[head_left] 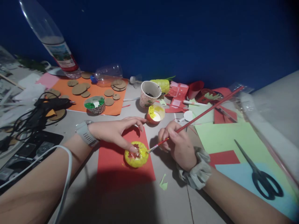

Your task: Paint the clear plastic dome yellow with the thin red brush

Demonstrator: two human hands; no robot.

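A small round object painted yellow [136,154] lies on a red paper sheet [116,163]. My left hand [116,130] reaches over it, one finger pressing down on its top and the other fingers spread. My right hand [177,143] is closed around a red-handled paintbrush [201,116], and the bristle tip touches the right side of the yellow object. A little cup of yellow paint [156,113] stands just behind the red sheet.
A patterned paper cup [149,93], a cup of green paint [94,105], cardboard discs on orange paper [93,90] and plastic bottles [56,43] sit behind. A black glue gun [52,104] with cables lies left. Scissors [261,174] rest on coloured papers at right.
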